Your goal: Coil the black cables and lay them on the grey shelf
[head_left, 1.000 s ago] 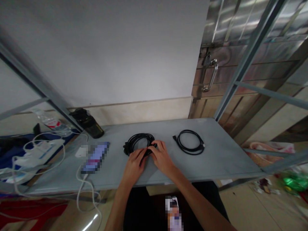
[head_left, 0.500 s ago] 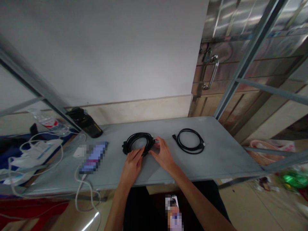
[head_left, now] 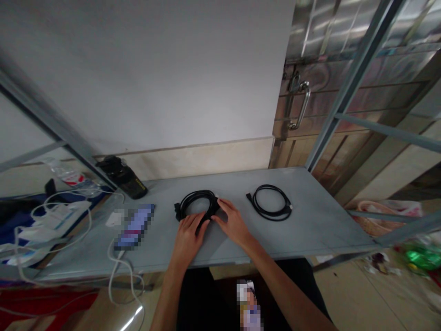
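Observation:
A thick coil of black cable [head_left: 182, 202] lies on the grey tabletop [head_left: 220, 181] in front of me, a plug end at its left side. My left hand [head_left: 189, 234] grips its near edge, with the fingers over the strands and the thumb on the inner side. At the coil's right side, the index finger and thumb of my right hand [head_left: 233, 224] pinch the cable bundle. To the right, apart from both hands, a thinner coiled black cable [head_left: 270, 216] lies flat with its connectors showing.
A phone [head_left: 136, 227] with a white charging cord [head_left: 113, 271] lies at the left. Behind it are a dark bottle [head_left: 126, 179] and a clear plastic bottle [head_left: 70, 174]. Metal frame posts [head_left: 337, 110] rise at both ends. A pink basket [head_left: 375, 218] stands beyond the right end.
My right hand has shifted slightly left, closing its finger and thumb onto the coil's right side. My left hand stays on the near edge, its thumb a little more apart from the fingers.

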The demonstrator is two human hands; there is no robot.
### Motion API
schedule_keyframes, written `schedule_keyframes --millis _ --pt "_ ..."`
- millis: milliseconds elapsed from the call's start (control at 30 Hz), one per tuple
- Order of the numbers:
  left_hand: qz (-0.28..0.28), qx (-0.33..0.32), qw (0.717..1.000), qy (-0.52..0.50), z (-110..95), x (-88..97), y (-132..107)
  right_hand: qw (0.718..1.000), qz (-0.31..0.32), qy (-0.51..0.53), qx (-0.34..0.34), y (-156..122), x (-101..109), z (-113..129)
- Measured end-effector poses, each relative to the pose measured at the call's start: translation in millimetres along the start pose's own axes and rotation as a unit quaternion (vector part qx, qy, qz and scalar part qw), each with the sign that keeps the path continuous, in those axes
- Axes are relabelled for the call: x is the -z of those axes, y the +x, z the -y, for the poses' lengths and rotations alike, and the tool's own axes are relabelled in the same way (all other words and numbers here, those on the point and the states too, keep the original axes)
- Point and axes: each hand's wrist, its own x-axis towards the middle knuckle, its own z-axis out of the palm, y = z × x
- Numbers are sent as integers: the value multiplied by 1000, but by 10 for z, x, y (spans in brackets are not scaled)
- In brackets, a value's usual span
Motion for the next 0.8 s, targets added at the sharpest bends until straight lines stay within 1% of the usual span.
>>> schedule_keyframes --millis 100,233,400,467,500,533,600,700,800 --pt "4 -1 1000 21 0 5 1 1000 -4 4 -7 -3 18 14" --pt "5 7 999 43 16 2 2 1000 2 19 0 -18 41 38" --pt "-6 19 998 56 67 -26 2 1000 16 -1 7 -16 11 48" --pt "-8 16 998 62 83 -37 -3 1000 11 -13 16 -17 59 54" --pt "-10 14 998 65 89 -42 -7 999 7 -25 22 -24 120 54" --pt "-12 13 998 68 94 -46 -11 999 4 -44 30 -38 211 49" --pt "-17 11 997 71 104 -55 -18 993 -6 -107 47 -90 482 11" --pt "-23 9 997 80 119 -68 -17 971 -30 -230 53 -233 1038 -124" --pt "-33 14 995 90 141 -84 -4 939 -29 -343 27 -433 1566 -309"
